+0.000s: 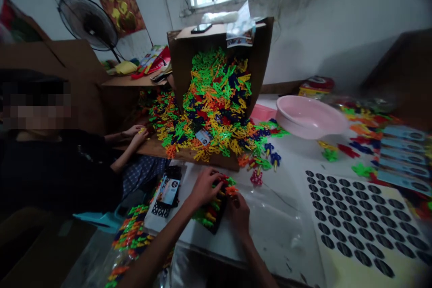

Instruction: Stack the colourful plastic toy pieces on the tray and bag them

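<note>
My left hand (204,186) presses down over a cluster of multicoloured interlocking plastic pieces (218,195) that lie on a black card (216,218). My right hand (240,214) is just to its right, with its fingertips at an orange plastic piece (231,191). Beside the card lies a packaged card (168,191) with a printed label. A sealed clear bag of similar pieces (130,238) sits at the lower left, close to my left forearm.
A tipped cardboard box (219,40) spills a large heap of plastic pieces (212,108) across a wooden board. A co-worker's hands (134,135) work at the heap's left. A pink basin (310,117), a sheet of black round stickers (357,220) and stacked blue cards (403,155) lie to the right.
</note>
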